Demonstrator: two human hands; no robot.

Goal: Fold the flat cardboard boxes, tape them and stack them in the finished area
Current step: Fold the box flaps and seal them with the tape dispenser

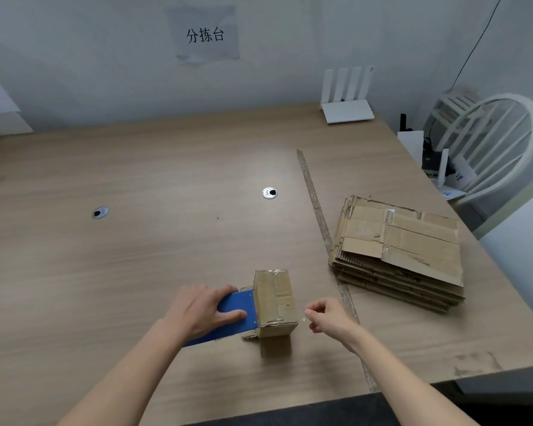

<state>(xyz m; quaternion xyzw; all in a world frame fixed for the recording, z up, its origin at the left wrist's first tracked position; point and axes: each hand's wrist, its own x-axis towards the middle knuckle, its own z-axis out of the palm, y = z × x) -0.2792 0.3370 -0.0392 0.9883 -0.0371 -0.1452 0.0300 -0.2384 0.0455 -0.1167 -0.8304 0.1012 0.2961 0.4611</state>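
Left hand [205, 312] grips the blue dispenser [234, 315] against the box [274, 302]; right hand [328, 315] pinches the tape end. One box partly taped; flat stack [400, 250] right of it remains.

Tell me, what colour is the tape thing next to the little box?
Blue. The tape dispenser shows best in the head view, under the left hand.

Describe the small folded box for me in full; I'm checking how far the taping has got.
The small cardboard box is plain brown corrugated board, worn and creased, folded up into shape and standing on the wooden table near its front edge. Its top flaps are shut, with clear tape glinting along the seam and at both ends. A blue tape dispenser, held by the left hand, presses against its left side. The right hand is just off its right side, pinching what looks like a tape end.
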